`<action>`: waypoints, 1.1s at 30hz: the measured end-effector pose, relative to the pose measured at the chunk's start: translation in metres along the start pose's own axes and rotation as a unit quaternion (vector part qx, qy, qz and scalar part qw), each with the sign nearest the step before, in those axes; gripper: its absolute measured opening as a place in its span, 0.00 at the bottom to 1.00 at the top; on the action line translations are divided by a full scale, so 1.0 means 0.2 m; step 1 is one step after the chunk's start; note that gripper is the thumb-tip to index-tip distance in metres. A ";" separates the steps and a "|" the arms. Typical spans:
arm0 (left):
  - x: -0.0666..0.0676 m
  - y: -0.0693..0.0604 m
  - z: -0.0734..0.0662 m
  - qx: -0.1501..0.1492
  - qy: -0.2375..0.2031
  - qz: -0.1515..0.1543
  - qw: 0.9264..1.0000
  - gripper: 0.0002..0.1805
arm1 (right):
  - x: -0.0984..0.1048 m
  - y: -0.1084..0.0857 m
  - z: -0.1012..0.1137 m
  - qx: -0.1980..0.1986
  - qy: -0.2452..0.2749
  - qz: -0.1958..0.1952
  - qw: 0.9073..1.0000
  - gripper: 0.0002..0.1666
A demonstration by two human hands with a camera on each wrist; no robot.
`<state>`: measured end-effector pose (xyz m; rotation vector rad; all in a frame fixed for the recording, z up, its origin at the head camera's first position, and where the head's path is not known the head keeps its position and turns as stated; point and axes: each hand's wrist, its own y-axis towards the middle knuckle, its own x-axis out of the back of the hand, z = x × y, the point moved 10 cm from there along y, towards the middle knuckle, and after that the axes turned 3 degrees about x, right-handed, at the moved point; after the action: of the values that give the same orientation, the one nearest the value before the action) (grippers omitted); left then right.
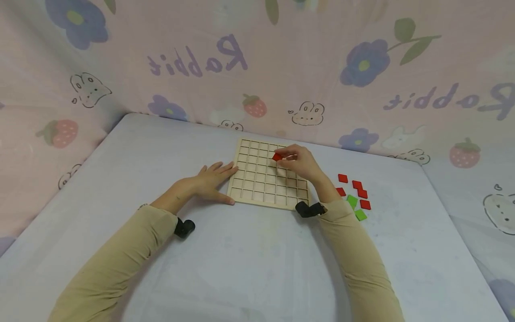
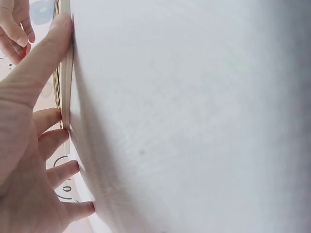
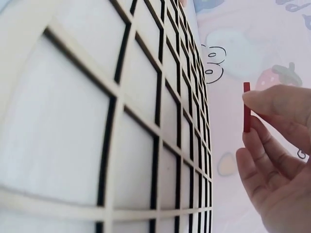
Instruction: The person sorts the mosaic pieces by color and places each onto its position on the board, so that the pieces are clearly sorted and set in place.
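A light wooden grid board (image 1: 257, 175) with square cells lies on the white table. Above its upper right part, my right hand (image 1: 299, 163) pinches a red square tile (image 1: 277, 157) between thumb and fingers. The right wrist view shows this red tile (image 3: 247, 107) edge-on, held apart from the grid (image 3: 112, 104). At the board's left edge, my left hand (image 1: 211, 182) lies with fingers spread. In the left wrist view its thumb and fingertips (image 2: 60, 26) touch the board's side (image 2: 66, 92) and the table beside it.
Several loose red tiles (image 1: 356, 184) and green tiles (image 1: 360, 215) lie right of the board, partly behind the right forearm. A patterned curtain (image 1: 257, 76) rises behind the table (image 1: 257, 255). Each wrist carries a black camera mount (image 1: 184, 228).
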<state>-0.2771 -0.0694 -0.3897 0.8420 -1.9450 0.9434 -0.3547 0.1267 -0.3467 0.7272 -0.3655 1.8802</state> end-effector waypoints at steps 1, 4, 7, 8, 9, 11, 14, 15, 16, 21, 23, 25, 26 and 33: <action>0.00 0.00 0.00 0.000 0.000 0.000 1.000 0.55 | 0.00 0.00 0.01 0.002 0.001 0.000 1.000 0.22; 0.00 0.00 0.00 0.001 0.000 0.002 1.000 0.55 | -0.01 0.02 0.03 0.010 0.002 -0.001 1.000 0.21; 0.00 0.00 -0.01 0.001 -0.001 0.002 1.000 0.55 | -0.02 0.03 0.04 0.015 0.005 -0.002 1.000 0.21; 0.00 0.00 -0.01 0.001 -0.001 0.002 1.000 0.55 | -0.02 0.04 0.05 0.016 0.007 -0.003 1.000 0.21; 0.00 0.00 -0.01 0.002 -0.001 0.002 1.000 0.55 | -0.03 0.04 0.05 0.016 0.008 -0.003 1.000 0.21; 0.00 0.00 0.00 0.004 -0.001 0.003 1.000 0.55 | -0.04 0.05 0.05 0.015 0.008 -0.003 1.000 0.20; -0.01 0.00 0.01 0.009 -0.003 0.004 1.000 0.56 | -0.06 0.07 0.05 0.011 0.010 -0.001 1.000 0.20; -0.01 0.00 0.01 0.009 -0.003 0.004 1.000 0.56 | -0.06 0.07 0.06 0.011 0.010 0.000 1.000 0.20; -0.01 0.00 0.01 0.009 -0.003 0.003 1.000 0.56 | -0.07 0.08 0.06 0.011 0.011 0.001 1.000 0.20; -0.01 0.01 0.01 0.008 -0.001 0.002 1.000 0.55 | -0.10 0.10 0.07 0.009 0.025 0.007 1.000 0.20; -0.01 0.01 0.01 0.008 -0.001 0.003 1.000 0.55 | -0.12 0.11 0.08 0.011 0.026 0.008 1.000 0.20; -0.01 0.00 0.00 0.008 -0.002 0.004 1.000 0.55 | -0.13 0.12 0.09 0.012 0.024 0.009 1.000 0.20; 0.00 0.00 0.00 0.007 -0.002 0.005 1.000 0.55 | -0.13 0.12 0.09 0.013 0.020 0.008 1.000 0.20; 0.00 0.00 0.00 0.007 0.003 0.005 1.000 0.55 | -0.19 0.17 0.12 0.028 0.021 0.014 0.999 0.20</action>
<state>-0.2775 -0.0697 -0.3910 0.8369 -1.9425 0.9654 -0.3670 0.0724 -0.3502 0.7209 -0.2987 1.9351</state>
